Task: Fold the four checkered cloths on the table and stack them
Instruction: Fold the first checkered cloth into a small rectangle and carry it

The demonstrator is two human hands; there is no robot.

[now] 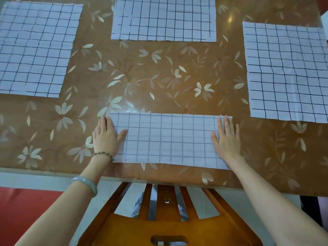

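- Counter: floral surface that carries four checkered cloths.
- Left cloth at 10 o'clock, far cloth at 12 and right cloth at 2: all lie flat, each cut off by the frame edge.
- Folded cloth: at 6 o'clock, with its long axis running 9-to-3.
- Left grip and right grip: fingers straight and pressed flat at the short ends, partly hiding them.

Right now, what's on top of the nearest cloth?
Two flat hands: the left hand on its left end, the right hand on its right end. The parts of the cloth beneath them are covered.
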